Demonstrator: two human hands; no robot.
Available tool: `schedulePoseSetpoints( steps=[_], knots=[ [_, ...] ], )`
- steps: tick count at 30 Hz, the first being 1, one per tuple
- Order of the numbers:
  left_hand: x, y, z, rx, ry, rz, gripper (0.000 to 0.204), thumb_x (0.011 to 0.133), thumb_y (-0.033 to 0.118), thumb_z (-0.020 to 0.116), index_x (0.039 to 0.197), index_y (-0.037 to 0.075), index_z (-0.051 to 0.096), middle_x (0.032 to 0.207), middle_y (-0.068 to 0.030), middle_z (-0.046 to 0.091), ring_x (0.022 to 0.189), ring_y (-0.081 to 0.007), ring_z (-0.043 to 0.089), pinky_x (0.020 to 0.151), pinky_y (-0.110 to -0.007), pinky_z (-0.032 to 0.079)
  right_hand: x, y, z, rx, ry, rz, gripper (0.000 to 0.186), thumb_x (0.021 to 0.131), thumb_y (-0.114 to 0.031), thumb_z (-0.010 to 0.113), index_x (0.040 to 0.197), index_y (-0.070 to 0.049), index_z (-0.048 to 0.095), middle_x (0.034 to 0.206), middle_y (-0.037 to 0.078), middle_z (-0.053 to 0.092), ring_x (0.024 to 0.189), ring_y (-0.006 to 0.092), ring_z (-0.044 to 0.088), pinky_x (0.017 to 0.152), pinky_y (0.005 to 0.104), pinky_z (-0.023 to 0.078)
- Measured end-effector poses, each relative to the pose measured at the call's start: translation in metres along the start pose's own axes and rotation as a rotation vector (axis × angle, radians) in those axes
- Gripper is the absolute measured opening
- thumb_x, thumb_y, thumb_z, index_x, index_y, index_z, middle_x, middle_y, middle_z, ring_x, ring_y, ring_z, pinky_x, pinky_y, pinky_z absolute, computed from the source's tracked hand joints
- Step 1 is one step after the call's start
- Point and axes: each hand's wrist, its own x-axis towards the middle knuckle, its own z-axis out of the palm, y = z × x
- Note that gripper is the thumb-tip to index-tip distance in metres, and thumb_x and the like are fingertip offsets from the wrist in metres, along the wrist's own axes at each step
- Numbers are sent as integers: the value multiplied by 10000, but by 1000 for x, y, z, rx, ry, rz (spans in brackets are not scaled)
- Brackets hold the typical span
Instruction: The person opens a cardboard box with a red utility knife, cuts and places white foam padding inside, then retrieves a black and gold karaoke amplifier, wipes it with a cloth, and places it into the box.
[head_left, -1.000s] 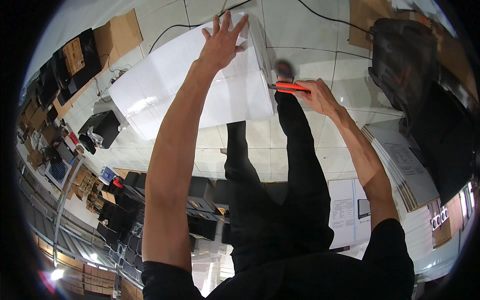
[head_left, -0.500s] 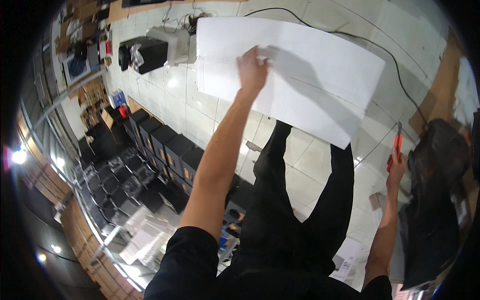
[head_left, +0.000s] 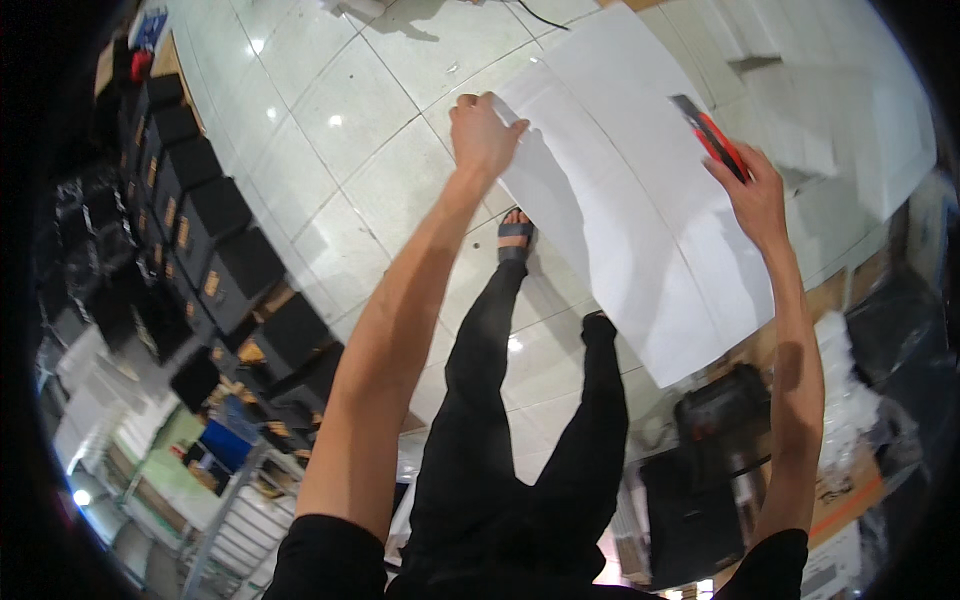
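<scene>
A large white sheet of board [head_left: 640, 190], with a crease running along its length, is held up in front of my legs. At its left edge my left hand [head_left: 485, 135] is closed, fingers over the edge and thumb against the board's face. My right hand [head_left: 752, 190] is wrapped round a red and black utility knife [head_left: 722, 148] above the board's right side. The knife's blade is out and points up and to the left; I cannot tell if it touches the board.
Black boxes [head_left: 215, 205] stand stacked in rows at the left. On the pale tiled floor [head_left: 340, 130], my sandalled foot [head_left: 515, 235] shows beside the board. Black bags [head_left: 720, 415] and clear plastic wrapping [head_left: 845, 400] lie at the lower right. Large white sheets [head_left: 850, 120] lie at the upper right.
My view has turned. The board now slants down to the right, my left hand has gone from its face to its left edge, and the knife has come up over it.
</scene>
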Motion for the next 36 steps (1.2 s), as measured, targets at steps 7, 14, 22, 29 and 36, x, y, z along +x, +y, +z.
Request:
schedulePoseSetpoints(
  steps=[7,14,22,29,36],
  knots=[
    [5,26,7,-81,29,-112,578,663,148,833,1140,-19,553,1131,-198,525,1090,-358,468,945,-510,392,207,-100,37,-972,-390,-678,350,921,-289,618,1218,-119,542,1063,82,622,1063,234,561,1005,412,359],
    [21,39,1,-169,-16,-249,344,731,-31,659,1054,-45,542,1072,-187,507,1078,-355,466,999,-723,249,292,-129,97,-1319,-520,-1162,242,861,-117,600,1097,-141,553,1037,46,613,1055,209,561,911,419,405],
    [18,34,7,-173,-3,-243,310,719,-43,657,1007,-45,543,1038,-183,503,1038,-342,474,981,-753,234,289,-147,136,-1410,-749,-1292,143,900,-167,592,1040,-167,564,1015,8,582,1068,170,542,922,420,405],
    [16,32,12,-171,38,-234,312,705,-48,657,997,-34,548,1013,-175,498,1021,-333,475,971,-761,232,287,-145,146,-1405,-724,-1383,79,907,-166,592,982,-184,575,957,-6,561,1045,164,538,961,449,390],
    [15,32,13,-155,38,-229,324,701,-41,663,1002,-34,542,1017,-162,488,1014,-325,474,969,-765,229,285,-152,154,-1401,-755,-1266,173,841,-152,666,976,-178,562,1043,30,568,1128,187,516,1045,444,345]
  ],
)
